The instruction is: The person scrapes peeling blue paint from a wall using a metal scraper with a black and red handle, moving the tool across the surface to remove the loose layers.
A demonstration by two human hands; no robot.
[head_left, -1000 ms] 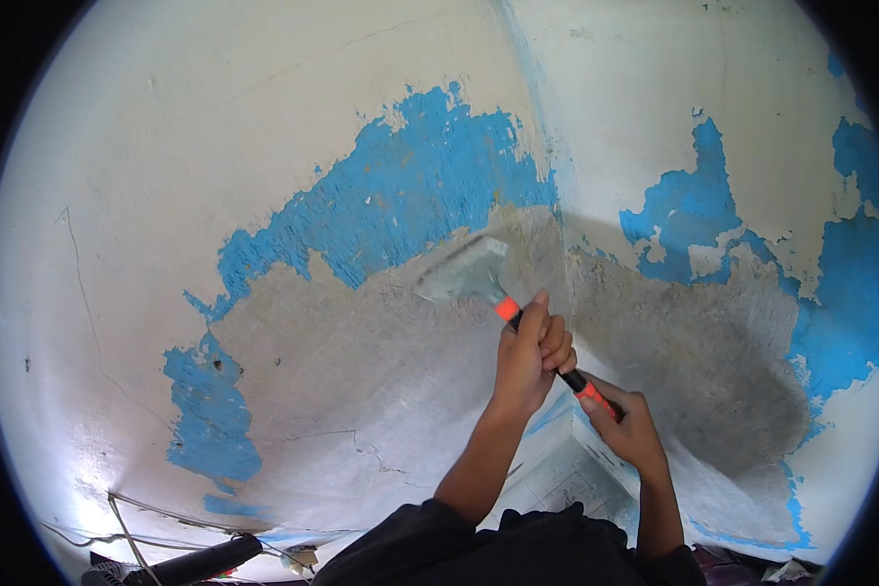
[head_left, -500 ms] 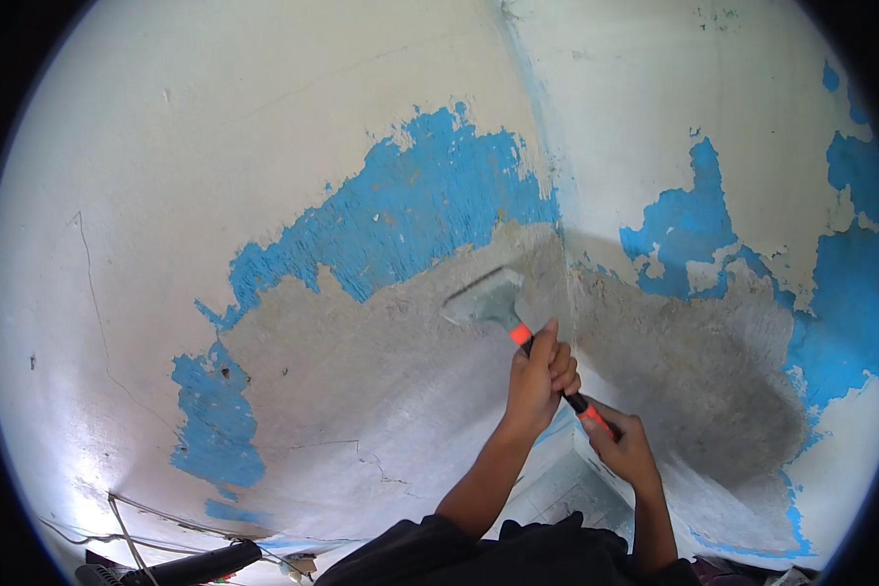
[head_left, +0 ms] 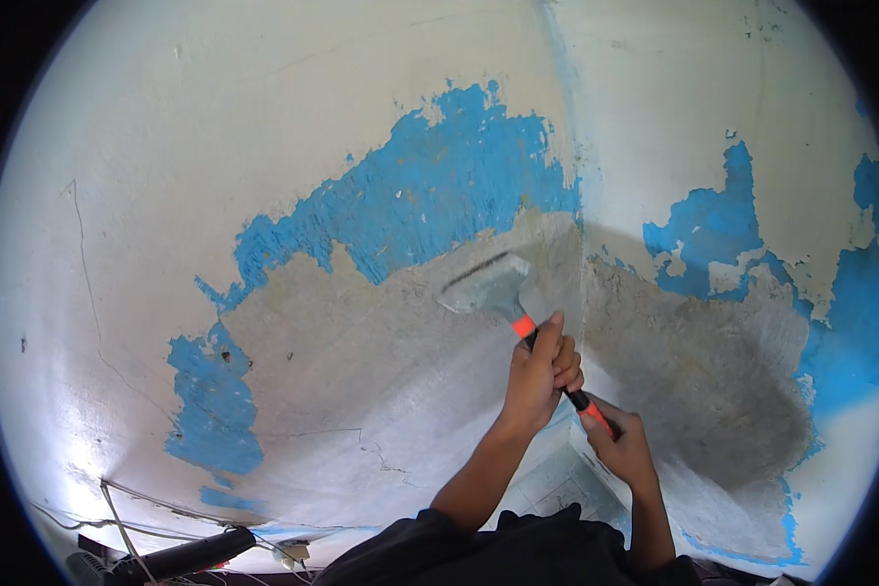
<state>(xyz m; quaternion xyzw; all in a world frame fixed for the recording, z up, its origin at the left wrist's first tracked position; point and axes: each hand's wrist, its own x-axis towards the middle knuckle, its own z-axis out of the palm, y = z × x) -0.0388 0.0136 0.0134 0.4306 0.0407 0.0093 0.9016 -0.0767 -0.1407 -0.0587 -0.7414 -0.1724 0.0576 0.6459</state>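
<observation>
Around the long black and orange handle (head_left: 578,399) of a wide, flat, grey scraper (head_left: 491,291), my left hand (head_left: 539,376) has its fingers curled shut. My right hand (head_left: 623,447) grips the low end, at 4 to 5 o'clock from my left. The handle leans from 5 o'clock up to 11, so the wide head sits at 11 o'clock from my left hand, which is nearer to it. Its long edge runs from 8 to 2 o'clock, over the bare grey wall patch (head_left: 361,347); I can't tell if it touches. Past that edge, near 11 o'clock, is the big, ragged, blue paint patch (head_left: 435,200).
</observation>
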